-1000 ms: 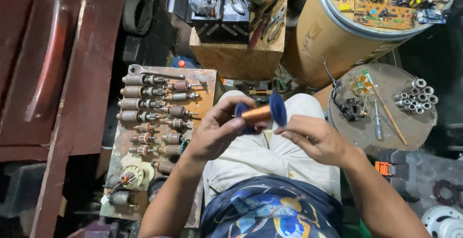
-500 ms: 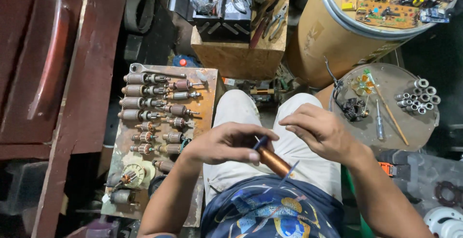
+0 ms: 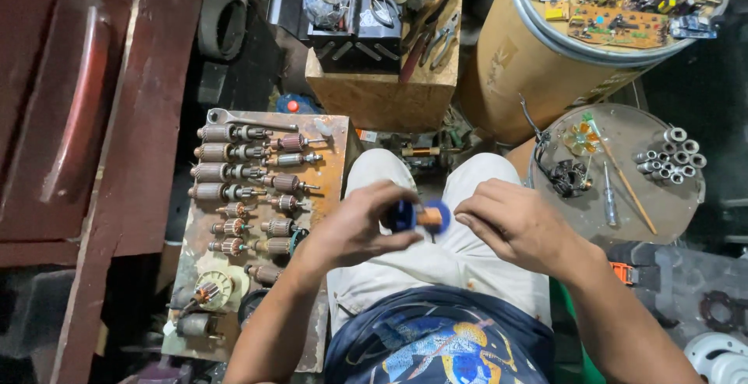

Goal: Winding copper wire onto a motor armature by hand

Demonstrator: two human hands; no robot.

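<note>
Cluttered workshop floor fills the head view, seen straight down over the person's lap in pale trousers. At centre, the left hand (image 3: pixel 360 228) is curled around one end of a small copper-wound coil (image 3: pixel 421 216) with blue end flanges, thumb and fingers closed on it. The right hand (image 3: pixel 514 224), at three o'clock of the coil, has its fingers bent and its fingertips at the coil's right flange; whether they grip it or only touch it cannot be told. The coil sits just above the knees, between both hands.

At nine o'clock of the hands lies a rusty metal tray (image 3: pixel 336 141) bearing rows of motor armatures (image 3: pixel 222 172), with a spanner (image 3: pixel 249 121) along its top edge. At two o'clock, a round metal lid (image 3: pixel 662 213) carries a screwdriver (image 3: pixel 608 197) and a cluster of small metal sleeves (image 3: pixel 674 154). At twelve o'clock stands a wooden box (image 3: pixel 382 96) with pliers (image 3: pixel 436 41) on top, and at one o'clock a cardboard drum (image 3: pixel 530 65) topped with circuit boards (image 3: pixel 615 6).
</note>
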